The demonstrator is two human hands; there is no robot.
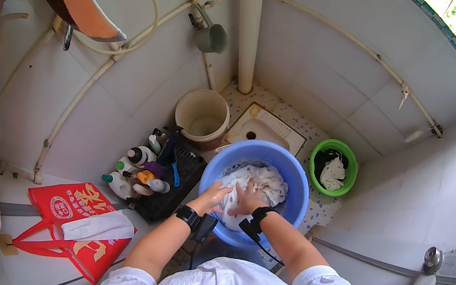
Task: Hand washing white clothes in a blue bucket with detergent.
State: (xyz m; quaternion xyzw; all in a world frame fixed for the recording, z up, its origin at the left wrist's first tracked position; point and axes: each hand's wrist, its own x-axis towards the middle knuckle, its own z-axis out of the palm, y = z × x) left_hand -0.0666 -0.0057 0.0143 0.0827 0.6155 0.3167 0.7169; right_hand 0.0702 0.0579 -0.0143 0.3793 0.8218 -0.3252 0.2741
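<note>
A blue plastic basin (298, 200) in front of me holds wet white cloth (273, 185), which bears small dark marks and lies bunched in sudsy water. My left hand (213, 198) is at the basin's near left side, its thumb and fingers apart at the edge of the cloth. Spread out on top of the cloth, my right hand (248, 201) touches it with its fingertips, some of which are lost among the folds. Each wrist wears a black strap with a small device.
Left of the basin, several bottles (141, 155) stand on a black crate (162, 204), with a cream bucket (203, 115) behind. A squat toilet (267, 126) lies beyond. At right is a green basin (349, 182) of clothes; a red bag (96, 268) hangs at left.
</note>
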